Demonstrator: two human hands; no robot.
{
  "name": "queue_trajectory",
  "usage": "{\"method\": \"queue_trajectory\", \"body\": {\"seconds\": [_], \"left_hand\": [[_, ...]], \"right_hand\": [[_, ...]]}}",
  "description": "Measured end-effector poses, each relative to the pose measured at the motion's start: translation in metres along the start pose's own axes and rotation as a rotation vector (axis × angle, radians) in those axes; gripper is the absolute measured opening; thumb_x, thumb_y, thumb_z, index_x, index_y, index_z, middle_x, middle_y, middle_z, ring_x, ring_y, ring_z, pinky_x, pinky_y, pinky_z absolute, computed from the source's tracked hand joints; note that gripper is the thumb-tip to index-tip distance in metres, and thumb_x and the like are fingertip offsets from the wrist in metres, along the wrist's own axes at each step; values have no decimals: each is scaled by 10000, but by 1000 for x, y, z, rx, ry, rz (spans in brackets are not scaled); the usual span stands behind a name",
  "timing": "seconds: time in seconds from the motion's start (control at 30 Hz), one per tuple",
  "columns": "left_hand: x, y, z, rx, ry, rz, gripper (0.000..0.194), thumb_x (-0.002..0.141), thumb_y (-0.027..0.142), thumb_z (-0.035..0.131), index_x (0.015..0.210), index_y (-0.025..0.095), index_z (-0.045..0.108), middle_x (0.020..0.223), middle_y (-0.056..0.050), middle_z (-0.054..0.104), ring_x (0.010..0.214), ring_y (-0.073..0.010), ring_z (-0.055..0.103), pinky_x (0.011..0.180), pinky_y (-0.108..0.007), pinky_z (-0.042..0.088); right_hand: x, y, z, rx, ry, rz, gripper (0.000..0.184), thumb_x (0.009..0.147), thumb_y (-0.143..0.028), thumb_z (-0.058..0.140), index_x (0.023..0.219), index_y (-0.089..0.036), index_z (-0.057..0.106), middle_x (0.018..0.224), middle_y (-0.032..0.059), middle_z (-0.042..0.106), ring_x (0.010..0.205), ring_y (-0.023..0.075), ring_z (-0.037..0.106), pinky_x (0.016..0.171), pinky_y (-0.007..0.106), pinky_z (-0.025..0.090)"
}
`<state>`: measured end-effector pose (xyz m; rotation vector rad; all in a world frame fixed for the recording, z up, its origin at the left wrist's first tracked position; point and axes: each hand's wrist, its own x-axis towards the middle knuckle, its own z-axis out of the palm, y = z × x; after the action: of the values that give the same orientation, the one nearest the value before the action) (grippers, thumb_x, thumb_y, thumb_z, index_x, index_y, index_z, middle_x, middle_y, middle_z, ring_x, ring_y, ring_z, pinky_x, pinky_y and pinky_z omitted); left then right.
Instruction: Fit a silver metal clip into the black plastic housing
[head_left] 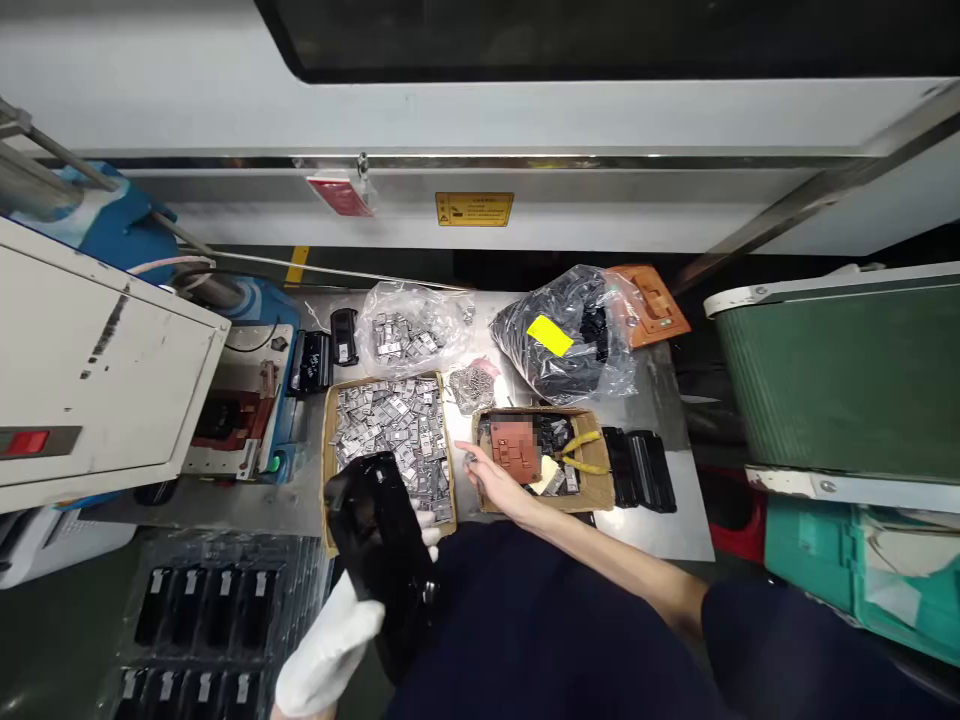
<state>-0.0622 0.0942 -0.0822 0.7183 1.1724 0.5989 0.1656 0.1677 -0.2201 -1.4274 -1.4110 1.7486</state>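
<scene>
Head view: the gloved left hand (337, 640) has its fingers (429, 530) wrapped around a black part (382, 550). The bare right hand (487, 478) pinches a small metal piece (469, 461) in its fingers, just beside a box (328, 440) of metal pieces on the counter (675, 520).

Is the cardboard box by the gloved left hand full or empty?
Full: the cardboard box is heaped with small silvery metal parts across its whole floor.

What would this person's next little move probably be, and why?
Probably bringing the right hand across to the black part that the gloved left hand holds: its fingers seem to pinch something small between the two cardboard boxes, beside the box of metal pieces.
</scene>
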Motion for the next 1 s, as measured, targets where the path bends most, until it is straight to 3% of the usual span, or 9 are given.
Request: {"method": "queue_trajectory", "body": {"seconds": [0.1, 0.2, 0.3, 0.37, 0.5, 0.57, 0.63, 0.87, 1.0], "left_hand": [[-1, 4, 21, 160, -8, -28, 821, 670, 610, 817, 1353, 210, 601, 1341, -136, 628, 1275, -409, 558, 1163, -529, 418], [1, 12, 43, 585, 109, -4, 927, 654, 417, 751, 1460, 108, 413, 1289, -196, 635, 1176, -425, 614, 1114, -605, 440], [-3, 29, 66, 917, 198, 236, 886, 710, 376, 760, 1489, 188, 383, 1436, -143, 567, 1329, -387, 540, 1149, -542, 428], [-11, 43, 82, 1145, 191, 443, 725, 789, 378, 769, 1432, 266, 452, 1405, -78, 597, 1294, -339, 580, 1074, -459, 495], [-28, 65, 116, 1379, 112, 712, 497, 865, 396, 755, 1306, 327, 537, 1260, 8, 682, 1109, -242, 686, 927, -311, 544], [-33, 68, 131, 1349, 49, 763, 426, 865, 354, 752, 1245, 347, 559, 1177, 54, 702, 1015, -185, 701, 906, -253, 534], [-37, 66, 142, 1334, -20, 742, 277, 877, 325, 719, 1122, 317, 590, 1055, 52, 699, 911, -169, 688, 837, -244, 529], [-45, 52, 152, 1460, 4, 781, 241, 801, 223, 701, 955, 226, 516, 900, 17, 602, 789, -176, 605, 718, -309, 440], [-48, 57, 154, 1368, -27, 773, 234, 830, 197, 670, 981, 242, 497, 901, 58, 601, 753, -125, 590, 694, -266, 434]], "right_hand": [[-58, 4, -26, 121, 53, -10, 607, 1024, -532, 252, 1452, -162, 473, 926, 59, 595, 807, 211, 621, 821, 384, 557], [-101, -3, -57, 157, 147, -84, 593, 1007, -651, 354, 1324, -201, 573, 1023, 78, 612, 1016, 241, 621, 992, 425, 505], [-133, -27, -93, 130, 236, -204, 550, 953, -719, 544, 1207, -243, 654, 1077, 72, 637, 1166, 271, 569, 1122, 474, 396], [-154, -48, -114, 117, 279, -295, 552, 896, -728, 652, 1191, -262, 684, 1074, 62, 644, 1111, 261, 589, 1065, 446, 447], [-198, -83, -140, 42, 371, -618, 428, 882, -633, 747, 1203, -350, 748, 1051, 43, 606, 868, 183, 609, 707, 292, 523], [-217, -92, -145, -43, 420, -779, 361, 917, -594, 721, 1234, -423, 736, 999, 34, 586, 840, 178, 591, 694, 294, 515], [-231, -95, -145, -112, 449, -879, 348, 946, -588, 680, 1264, -451, 716, 976, 34, 597, 927, 201, 586, 830, 334, 520], [-237, -98, -127, 252, 290, -941, 272, 903, -464, 797, 1156, -377, 751, 1004, 15, 676, 927, 166, 652, 783, 241, 573], [-241, -95, -118, 161, 201, -992, 304, 916, -282, 808, 1207, -327, 735, 1033, 6, 762, 989, 141, 721, 907, 199, 594]]}}
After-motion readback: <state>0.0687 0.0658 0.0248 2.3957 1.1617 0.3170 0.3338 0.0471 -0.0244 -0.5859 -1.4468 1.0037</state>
